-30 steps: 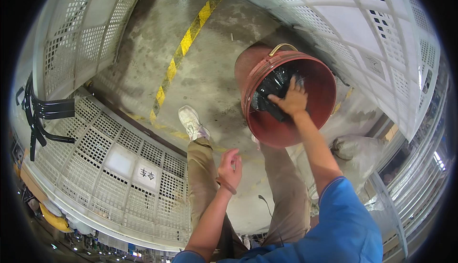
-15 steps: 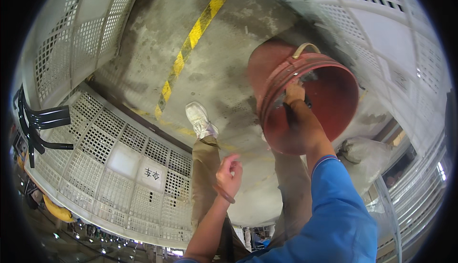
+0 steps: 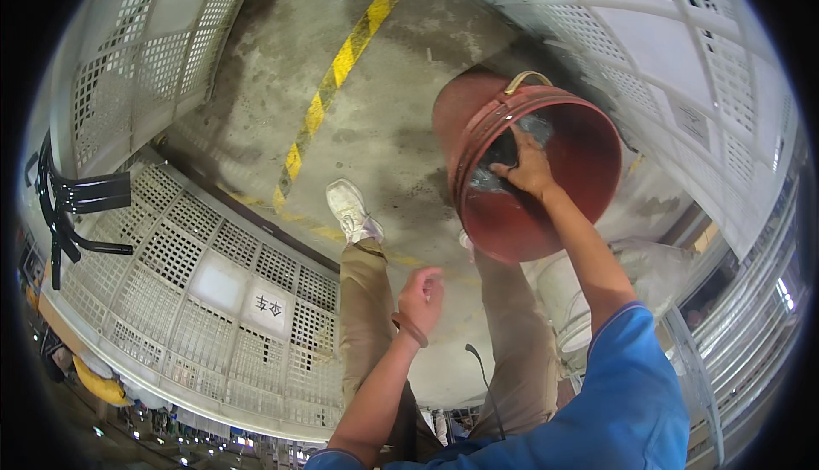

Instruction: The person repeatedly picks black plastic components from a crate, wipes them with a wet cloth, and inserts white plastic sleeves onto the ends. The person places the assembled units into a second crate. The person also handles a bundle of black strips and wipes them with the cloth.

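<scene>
My right hand (image 3: 531, 167) reaches into a red bucket (image 3: 589, 171) that tilts on the floor with its mouth toward me. Thumb and fingers are spread around a dark thing (image 3: 502, 153), whose kind and lower part I cannot make out. Greyish, shiny water (image 3: 535, 127) shows beside the fingers. A pale handle (image 3: 525, 80) arches over the bucket's far rim. My left hand (image 3: 420, 298) hovers above the floor between my legs, fingers curled in with nothing seen in them. A brown bracelet (image 3: 409, 330) circles that wrist.
White lattice crates (image 3: 230, 299) stand at the left, with another lattice wall (image 3: 648, 43) at the right. Black curved tubes (image 3: 90, 193) jut in at the far left. Yellow-and-black tape (image 3: 328, 86) crosses the wet floor. A whitish bag (image 3: 640, 269) lies behind the bucket's near side.
My right hand has turned inside the bucket, its thumb now spread from the fingers around the dark thing. The bucket appears slightly farther left. My left hand remains curled at nearly the same place.
</scene>
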